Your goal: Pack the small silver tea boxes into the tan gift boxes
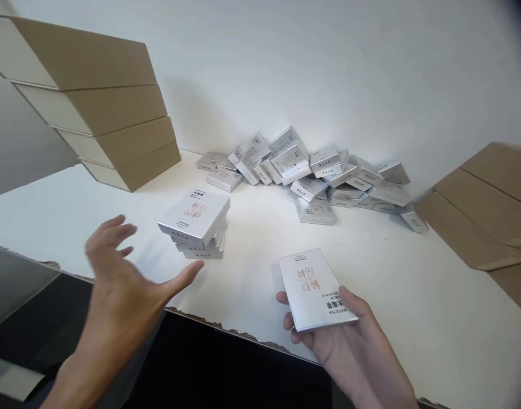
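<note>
My right hand (349,341) grips a flat silver-white box (314,289) with orange and black print, held over the front edge of the white table (252,284). Its thumb lies on the box's right side and the fingers wrap under the left. To the left, a short stack of similar boxes (194,216) stands on the table, its layers slightly out of line. My left hand (124,278) is just in front and to the left of that stack, fingers and thumb spread apart, holding nothing.
A loose heap of silver boxes (290,165) lies along the white wall. Large tan cartons (111,108) are stacked at the back left. A brown cardboard piece (490,210) stands at the right. The table's front edge (243,334) is chipped.
</note>
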The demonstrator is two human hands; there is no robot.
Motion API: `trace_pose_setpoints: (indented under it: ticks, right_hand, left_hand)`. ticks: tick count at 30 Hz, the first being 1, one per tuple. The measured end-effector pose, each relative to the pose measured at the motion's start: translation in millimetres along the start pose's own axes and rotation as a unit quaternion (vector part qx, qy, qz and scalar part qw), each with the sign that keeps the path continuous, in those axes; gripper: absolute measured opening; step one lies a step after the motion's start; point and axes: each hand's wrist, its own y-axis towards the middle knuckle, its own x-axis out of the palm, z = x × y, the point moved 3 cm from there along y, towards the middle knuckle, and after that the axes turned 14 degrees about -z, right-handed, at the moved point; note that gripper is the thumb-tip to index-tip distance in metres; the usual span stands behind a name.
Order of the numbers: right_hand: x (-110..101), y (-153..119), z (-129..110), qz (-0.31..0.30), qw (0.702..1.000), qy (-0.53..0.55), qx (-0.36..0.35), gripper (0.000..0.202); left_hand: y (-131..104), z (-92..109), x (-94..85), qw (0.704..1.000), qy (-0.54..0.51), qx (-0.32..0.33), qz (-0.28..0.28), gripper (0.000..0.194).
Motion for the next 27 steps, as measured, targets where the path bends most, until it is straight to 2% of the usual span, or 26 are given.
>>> trace_pose_setpoints:
  ticks: [3, 5, 8, 9, 10, 12, 13, 14, 17, 19, 20, 22, 24, 25, 27]
  right_hand:
    - [-7, 5, -19, -0.033, 0.999, -0.019, -0.018, 0.071]
    - [-10, 13, -30, -0.043, 0.997, -0.059, -0.007, 0.068]
    - [-13, 31, -49, -0.055, 0.980, -0.186, 0.041, 0.062]
    - [-14, 39, -57, -0.056, 0.960, -0.268, 0.058, 0.061]
    - [-15, 47, -67, -0.054, 0.927, -0.364, 0.075, 0.061]
    - [-16, 66, -91, -0.040, 0.831, -0.545, 0.105, 0.062]
    - [-15, 76, -103, -0.035, 0.795, -0.594, 0.116, 0.060]
    - [-14, 88, -114, -0.036, 0.770, -0.624, 0.125, 0.055]
    - [-3, 124, -135, -0.063, 0.721, -0.672, 0.156, 0.046]
    - [9, 144, -138, -0.059, 0.689, -0.707, 0.150, 0.047]
    - [16, 150, -137, -0.041, 0.677, -0.724, 0.126, 0.049]
    - [32, 154, -127, 0.009, 0.657, -0.752, 0.046, 0.053]
    - [47, 144, -110, 0.049, 0.646, -0.761, -0.041, 0.050]
    - [54, 136, -99, 0.059, 0.650, -0.754, -0.075, 0.049]
    - [61, 119, -75, 0.060, 0.695, -0.709, -0.103, 0.053]
  left_hand:
    - [-1, -19, -2.0, 0.996, 0.007, -0.084, -0.039, 0.098]
    - [2, -26, 0.9, 0.986, 0.016, -0.143, -0.087, 0.104]
    - [7, -25, 3.0, 0.977, 0.056, -0.144, -0.145, 0.108]
    - [8, -25, 1.9, 0.976, 0.067, -0.139, -0.157, 0.108]
    - [8, -25, 0.0, 0.974, 0.073, -0.138, -0.164, 0.108]
    - [5, -27, -5.1, 0.972, 0.063, -0.149, -0.172, 0.104]
    - [2, -30, -7.4, 0.971, 0.053, -0.154, -0.172, 0.101]
    - [0, -33, -9.3, 0.972, 0.042, -0.156, -0.171, 0.097]
    - [-7, -45, -10.2, 0.968, 0.037, -0.157, -0.190, 0.095]
    - [-10, -54, -9.2, 0.962, 0.053, -0.165, -0.213, 0.100]
    - [-10, -57, -9.5, 0.960, 0.058, -0.168, -0.215, 0.101]
    - [-10, -59, -11.1, 0.964, 0.041, -0.157, -0.211, 0.100]
    - [-3, -55, -13.5, 0.968, -0.048, -0.141, -0.202, 0.085]
    - [3, -53, -14.7, 0.962, -0.125, -0.144, -0.193, 0.073]
    - [22, -46, -16.5, 0.925, -0.298, -0.163, -0.170, 0.051]
